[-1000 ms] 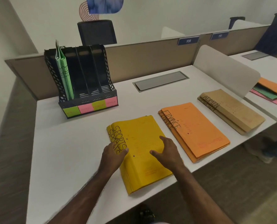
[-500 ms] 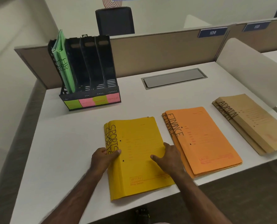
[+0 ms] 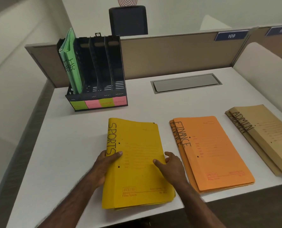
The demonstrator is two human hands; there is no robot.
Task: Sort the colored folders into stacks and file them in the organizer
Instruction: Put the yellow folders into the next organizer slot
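A stack of yellow folders marked SPORTS (image 3: 137, 163) lies at the desk's front edge, squared up. My left hand (image 3: 105, 165) grips its left spine edge, thumb on top. My right hand (image 3: 171, 165) holds its right edge, fingers curled at the side. To the right lie an orange FINANCE stack (image 3: 214, 152) and a brown ADMIN stack (image 3: 267, 137). The black organizer (image 3: 95, 76) stands at the back left. Green HR folders (image 3: 70, 61) stand upright in its leftmost slot; the other slots hold nothing.
Coloured sticky labels (image 3: 98, 103) run along the organizer's front. A metal cable hatch (image 3: 185, 83) is set into the white desk (image 3: 68, 145). A brown partition (image 3: 170, 51) closes the back, a white divider (image 3: 265, 63) the right. A dark chair (image 3: 128, 20) stands behind.
The two yellow folders, earlier offset, now sit aligned as one stack. My left hand has closed around the spine edge and my right hand has slid to the right edge.
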